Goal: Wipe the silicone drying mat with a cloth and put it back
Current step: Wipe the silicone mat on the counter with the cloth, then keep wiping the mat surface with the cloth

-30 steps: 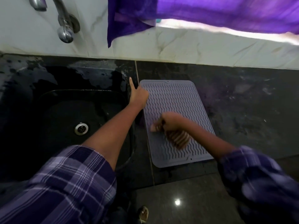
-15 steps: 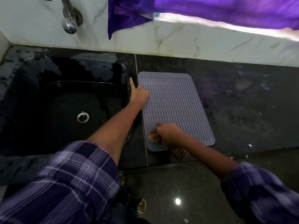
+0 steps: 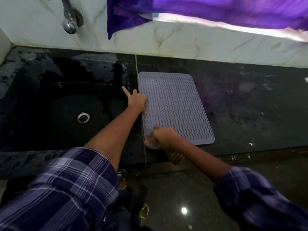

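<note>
A grey-lilac silicone drying mat with a wavy ribbed surface lies flat on the black counter, just right of the sink. My left hand rests on the mat's left edge and holds it down, with the index finger pointing toward the sink. My right hand is at the mat's near-left corner and grips a brown striped cloth. The cloth trails past the mat's near edge to the counter's front edge. Most of the cloth is hidden under the hand.
A black sink with a metal drain sits to the left, its rim wet. A chrome tap hangs above it. Purple fabric drapes from the sill. Dark counter stretches right; glossy floor lies below.
My right hand has dragged the cloth from the middle of the mat to its near-left corner. My left hand stays on the left edge, now a little further from the far corner.
</note>
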The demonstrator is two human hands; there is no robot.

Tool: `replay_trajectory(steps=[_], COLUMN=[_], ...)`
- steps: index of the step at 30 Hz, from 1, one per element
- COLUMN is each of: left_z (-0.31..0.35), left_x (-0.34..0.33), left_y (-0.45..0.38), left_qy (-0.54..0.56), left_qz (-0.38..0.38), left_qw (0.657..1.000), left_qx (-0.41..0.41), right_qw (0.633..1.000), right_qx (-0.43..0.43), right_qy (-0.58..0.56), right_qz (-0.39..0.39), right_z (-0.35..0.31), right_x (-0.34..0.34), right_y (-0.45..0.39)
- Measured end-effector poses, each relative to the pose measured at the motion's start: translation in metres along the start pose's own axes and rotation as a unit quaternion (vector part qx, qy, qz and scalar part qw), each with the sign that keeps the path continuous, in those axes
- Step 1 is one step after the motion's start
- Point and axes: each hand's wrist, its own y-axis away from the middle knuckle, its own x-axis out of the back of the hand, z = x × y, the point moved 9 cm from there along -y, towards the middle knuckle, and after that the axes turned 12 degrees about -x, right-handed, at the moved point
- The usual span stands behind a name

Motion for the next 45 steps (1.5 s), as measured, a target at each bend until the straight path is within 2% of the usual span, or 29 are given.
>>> replay_trajectory(steps=[2, 4, 5, 7, 9, 10, 12, 14, 16, 17, 18, 19, 20, 21, 23, 25, 26, 27, 28, 30, 31, 32, 33, 35, 37, 39, 41, 43, 45], left_z=[0.000, 0.000, -0.001, 0.000, 0.001, 0.002, 0.002, 0.001, 0.004, 0.006, 0.012, 0.022, 0.035, 0.048, 0.058, 0.051, 0.046, 0.040, 0.036, 0.023, 0.015, 0.007, -0.001, -0.015, -0.022, -0.016, -0.006, 0.004, 0.012], left_x=[-0.007, -0.014, -0.016, -0.019, -0.019, -0.018, -0.017, -0.020, -0.016, -0.010, -0.002, 0.000, 0.004, 0.009, 0.023, 0.039, 0.047, 0.054, 0.064, 0.083, 0.091, 0.096, 0.098, 0.094, 0.082, 0.068, 0.057, 0.057, 0.062], left_y=[0.001, 0.002, 0.002, 0.000, 0.002, 0.002, 0.004, 0.002, -0.002, -0.004, -0.005, -0.006, -0.007, -0.008, -0.014, -0.023, -0.028, -0.033, -0.035, -0.040, -0.042, -0.043, -0.044, -0.043, -0.038, -0.031, -0.031, -0.040, -0.054], left_qy=[0.008, 0.006, -0.001, -0.010, -0.008, -0.007, -0.003, 0.025, 0.153, 0.275, 0.410, 0.527, 0.593, 0.607, 0.568, 0.506, 0.481, 0.463, 0.460, 0.484, 0.500, 0.513, 0.523, 0.530, 0.514, 0.483, 0.455, 0.465, 0.519], left_qz=[-0.002, 0.003, 0.001, 0.004, 0.008, 0.009, 0.011, 0.007, 0.045, 0.070, 0.076, 0.047, 0.000, -0.051, -0.108, -0.108, -0.105, -0.103, -0.093, -0.048, -0.027, -0.016, -0.021, -0.059, -0.116, -0.184, -0.212, -0.173, -0.114], left_qw=[1.000, 1.000, 1.000, 1.000, 1.000, 1.000, 1.000, 0.999, 0.984, 0.956, 0.906, 0.847, 0.803, 0.790, 0.808, 0.845, 0.859, 0.869, 0.871, 0.863, 0.855, 0.848, 0.843, 0.839, 0.845, 0.851, 0.860, 0.863, 0.842], left_qx=[0.001, 0.001, -0.002, -0.011, -0.011, -0.011, -0.016, -0.045, -0.075, -0.079, -0.073, -0.060, -0.059, -0.075, -0.113, -0.135, -0.141, -0.142, -0.144, -0.137, -0.134, -0.130, -0.126, -0.107, -0.090, -0.091, -0.093, -0.094, -0.090], right_qw=[0.996, 0.988, 0.984, 0.982, 0.989, 0.995, 0.989, 0.935, 0.835, 0.776, 0.720, 0.677, 0.652, 0.638, 0.609, 0.568, 0.558, 0.568, 0.603, 0.716, 0.745, 0.743, 0.712, 0.598, 0.481, 0.412, 0.392, 0.419, 0.445], right_qx=[-0.063, -0.123, -0.129, -0.086, -0.012, 0.005, 0.000, -0.037, -0.127, -0.165, -0.183, -0.179, -0.168, -0.152, -0.126, -0.085, -0.058, -0.040, -0.040, -0.083, -0.111, -0.138, -0.162, -0.174, -0.125, -0.068, -0.036, -0.039, -0.055], right_qy=[-0.054, -0.049, -0.030, 0.043, 0.033, -0.005, -0.149, -0.353, -0.536, -0.608, -0.670, -0.713, -0.739, -0.753, -0.781, -0.816, -0.825, -0.817, -0.789, -0.678, -0.644, -0.646, -0.679, -0.782, -0.868, -0.908, -0.919, -0.906, -0.890], right_qz=[0.026, 0.082, 0.120, 0.163, 0.141, 0.095, -0.005, -0.019, 0.021, 0.025, 0.010, -0.012, -0.034, -0.052, -0.063, -0.065, -0.071, -0.087, -0.110, -0.146, -0.136, -0.104, -0.069, -0.008, 0.019, 0.026, 0.030, 0.053, 0.082], right_z=[0.022, 0.031, 0.027, 0.003, -0.014, -0.010, 0.013, 0.051, 0.101, 0.120, 0.130, 0.132, 0.130, 0.128, 0.127, 0.130, 0.130, 0.129, 0.128, 0.127, 0.133, 0.143, 0.154, 0.175, 0.186, 0.189, 0.183, 0.177, 0.176], right_x=[0.018, 0.015, 0.009, -0.003, -0.020, -0.031, -0.037, -0.021, -0.006, -0.005, -0.006, -0.005, -0.004, 0.000, 0.009, 0.021, 0.025, 0.026, 0.022, 0.004, -0.004, -0.007, -0.006, 0.002, 0.016, 0.035, 0.052, 0.064, 0.069], right_y=[-0.040, -0.056, -0.051, -0.017, 0.014, 0.021, 0.022, 0.008, -0.004, -0.007, -0.010, -0.014, -0.020, -0.026, -0.038, -0.046, -0.048, -0.049, -0.050, -0.053, -0.059, -0.066, -0.071, -0.077, -0.082, -0.088, -0.095, -0.103, -0.108])
